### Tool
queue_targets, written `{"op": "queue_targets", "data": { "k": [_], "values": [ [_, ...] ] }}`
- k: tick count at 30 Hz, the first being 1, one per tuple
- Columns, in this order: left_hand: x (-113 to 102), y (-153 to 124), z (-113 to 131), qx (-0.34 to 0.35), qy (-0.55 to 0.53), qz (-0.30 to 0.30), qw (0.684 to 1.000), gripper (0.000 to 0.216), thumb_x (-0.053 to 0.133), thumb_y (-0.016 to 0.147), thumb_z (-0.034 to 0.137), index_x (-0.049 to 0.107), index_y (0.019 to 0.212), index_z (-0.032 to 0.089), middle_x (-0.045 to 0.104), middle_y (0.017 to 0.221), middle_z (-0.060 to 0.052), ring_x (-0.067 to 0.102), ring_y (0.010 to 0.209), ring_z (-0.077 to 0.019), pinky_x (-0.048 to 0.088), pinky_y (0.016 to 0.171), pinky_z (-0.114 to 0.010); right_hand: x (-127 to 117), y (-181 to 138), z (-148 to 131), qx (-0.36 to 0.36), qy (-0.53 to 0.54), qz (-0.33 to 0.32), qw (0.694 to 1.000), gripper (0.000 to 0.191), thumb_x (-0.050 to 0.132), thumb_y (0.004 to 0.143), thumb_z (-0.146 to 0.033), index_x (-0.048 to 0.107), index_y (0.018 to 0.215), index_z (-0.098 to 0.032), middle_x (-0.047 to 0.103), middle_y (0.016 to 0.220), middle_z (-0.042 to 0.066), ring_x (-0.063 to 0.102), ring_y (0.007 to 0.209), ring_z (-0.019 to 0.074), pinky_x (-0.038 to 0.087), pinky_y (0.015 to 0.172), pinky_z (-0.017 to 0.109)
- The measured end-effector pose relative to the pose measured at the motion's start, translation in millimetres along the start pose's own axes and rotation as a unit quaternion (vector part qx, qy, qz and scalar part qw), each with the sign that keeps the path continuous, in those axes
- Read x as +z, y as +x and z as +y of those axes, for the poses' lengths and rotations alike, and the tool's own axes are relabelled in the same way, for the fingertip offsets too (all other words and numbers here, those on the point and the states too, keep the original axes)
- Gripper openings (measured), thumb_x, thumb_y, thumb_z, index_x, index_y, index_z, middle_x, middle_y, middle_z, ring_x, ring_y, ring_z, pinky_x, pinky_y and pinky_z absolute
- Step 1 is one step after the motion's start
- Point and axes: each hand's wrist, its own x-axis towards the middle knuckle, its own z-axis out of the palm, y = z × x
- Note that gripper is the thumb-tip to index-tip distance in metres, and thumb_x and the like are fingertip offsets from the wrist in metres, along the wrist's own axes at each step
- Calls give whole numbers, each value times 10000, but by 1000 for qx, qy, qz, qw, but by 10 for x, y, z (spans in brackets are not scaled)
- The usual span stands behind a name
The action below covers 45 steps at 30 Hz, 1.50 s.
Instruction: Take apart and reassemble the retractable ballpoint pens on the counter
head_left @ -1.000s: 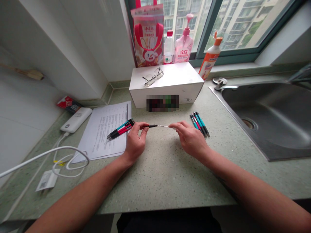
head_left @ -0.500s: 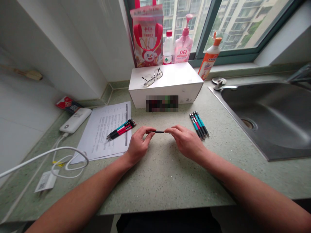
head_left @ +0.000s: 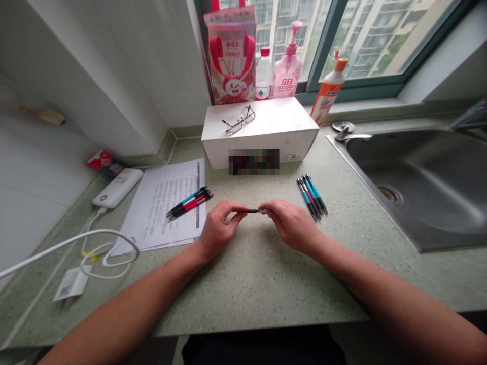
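A pen [head_left: 252, 211] lies level between my two hands, a little above the counter; its dark barrel and a silvery tip show. The fingers and thumb of my left hand [head_left: 220, 225] pinch its left part, hiding that end. At the right end, my right hand [head_left: 292, 223] closes thumb and fingertips on the silvery tip. Whether the tip is joined to the barrel I cannot tell. Several red and teal pens [head_left: 189, 204] rest on printed sheets [head_left: 152, 203] to the left. Beyond my right hand, several more pens [head_left: 312, 195] lie side by side on the counter.
A white box [head_left: 262, 121] with glasses [head_left: 239, 120] on top stands at the back, bottles [head_left: 288, 71] behind it. On the left are a power bank [head_left: 117, 188] and a white cable [head_left: 114, 231]. A steel sink [head_left: 426, 187] is at right.
My right hand has moved slightly left and now closes on the pen's right end, where a silvery tip shows. The pen has dropped slightly and shifted right.
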Motion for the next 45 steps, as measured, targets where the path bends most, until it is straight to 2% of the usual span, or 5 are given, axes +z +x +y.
{"op": "queue_targets", "data": {
  "k": [9, 16, 32, 41, 45],
  "values": [
    [-5, 16, 27, 38, 8, 13, 999, 78, 664, 923, 155, 692, 980, 200, 735, 912, -41, 686, 874, -189, 564, 806, -354, 0, 15, -9, 37, 42, 15, 998, 45, 567, 957, -226, 590, 990, -206, 667, 967, 65, 646, 860, 187, 511, 762, 323],
    [-16, 33, 32, 82, 21, 10, 996, 86, 658, 937, 159, 694, 998, 207, 754, 925, -41, 691, 880, -185, 567, 809, -364, 7, 16, -4, 38, -8, -36, 999, 235, 450, 1042, -322, 639, 1000, -188, 686, 941, 73, 645, 837, 197, 481, 734, 333],
    [-17, 39, 65, 101, -7, 8, 995, 108, 660, 925, 114, 704, 962, 205, 747, 929, -42, 678, 878, -174, 556, 801, -341, 32, 18, 32, 34, -15, -48, 998, 274, 436, 1053, -347, 644, 966, -190, 704, 915, 64, 637, 828, 189, 454, 732, 313],
    [-9, -8, 42, -20, -29, -15, 999, 262, 687, 916, 228, 651, 1174, 200, 737, 1046, -67, 694, 920, -195, 555, 863, -353, 54, 23, 34, 44, -9, -46, 998, 243, 468, 1043, -349, 645, 991, -192, 711, 947, 70, 651, 857, 204, 462, 748, 322],
    [-24, 4, 21, -60, -2, -13, 998, 106, 650, 947, 282, 707, 978, 198, 738, 877, -38, 685, 797, -183, 543, 750, -316, 46, 30, 30, 43, -17, -52, 998, 239, 480, 1039, -353, 649, 999, -189, 712, 953, 73, 654, 870, 210, 462, 754, 325]
  ]
}}
